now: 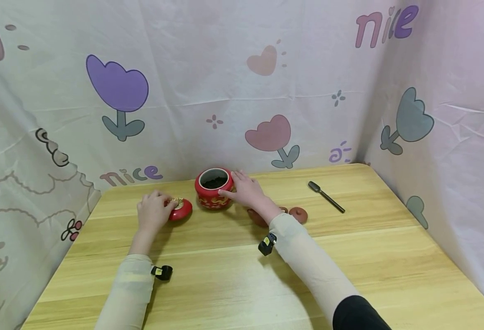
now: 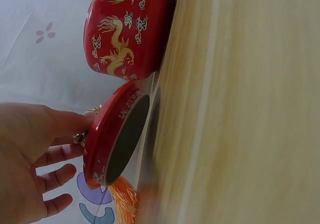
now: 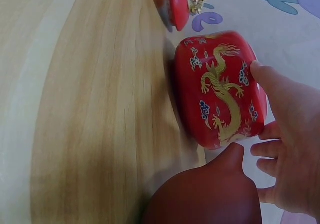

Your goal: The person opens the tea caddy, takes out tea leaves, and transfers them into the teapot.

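A red jar (image 1: pixel 214 200) with gold dragons stands at the back of the table, its mouth uncovered and dark loose contents (image 1: pixel 214 182) inside. My right hand (image 1: pixel 247 190) holds it at the right side, thumb on the near rim and fingers round behind. To its left, my left hand (image 1: pixel 152 211) pinches the gold knob of the jar's red lid (image 1: pixel 181 211). Tilted in the left wrist view, the lid (image 2: pixel 107 136) shows its dark underside, with an orange tassel (image 2: pixel 124 199) hanging beside it. A brown clay teapot (image 3: pixel 207 196) sits close by the jar, partly hidden under my right wrist in the head view.
Right of the teapot lies a small round brown lid (image 1: pixel 298 215). Farther right is a dark scoop (image 1: pixel 326 197) with a long handle. A printed cloth (image 1: pixel 208 68) hangs right behind the table's back edge and along its sides.
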Available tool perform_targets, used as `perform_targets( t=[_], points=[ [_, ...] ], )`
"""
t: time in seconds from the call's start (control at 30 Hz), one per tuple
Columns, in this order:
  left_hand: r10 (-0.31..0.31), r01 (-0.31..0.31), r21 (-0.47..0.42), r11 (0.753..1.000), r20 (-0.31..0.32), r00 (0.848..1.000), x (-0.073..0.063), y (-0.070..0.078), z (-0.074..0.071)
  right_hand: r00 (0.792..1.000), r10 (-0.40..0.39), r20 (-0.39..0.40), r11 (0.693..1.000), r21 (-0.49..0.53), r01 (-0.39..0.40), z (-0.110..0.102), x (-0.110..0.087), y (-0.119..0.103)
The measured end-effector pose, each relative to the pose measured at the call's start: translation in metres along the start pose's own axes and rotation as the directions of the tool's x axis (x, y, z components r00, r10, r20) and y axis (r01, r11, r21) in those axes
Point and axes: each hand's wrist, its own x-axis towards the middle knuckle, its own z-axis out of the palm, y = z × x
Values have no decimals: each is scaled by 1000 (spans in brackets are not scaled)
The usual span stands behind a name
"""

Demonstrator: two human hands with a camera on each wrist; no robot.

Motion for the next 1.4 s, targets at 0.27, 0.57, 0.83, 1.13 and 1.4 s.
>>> perform_targets(
  t=[0.27,0.57,0.83,1.13,1.4],
  points=[
    [-14,14,7,1000,33,999,0,-2,2,1000,-5,-8,1000,-11,4,2,0,2],
    [-30,29,5,1000,70,997,0,-5,0,1000,-5,-11,1000,-10,5,2,0,2],
    [-33,35,-16,999,109,993,-1,-7,-6,1000,-3,-16,1000,-6,3,2,0,2],
    [-56,61,-22,998,161,985,0,-9,-9,1000,-1,-15,1000,-18,0,1,0,1],
    [-59,72,-55,996,200,978,-1,-8,-14,1000,-3,-16,1000,-29,2,1,0,1]
  ],
)
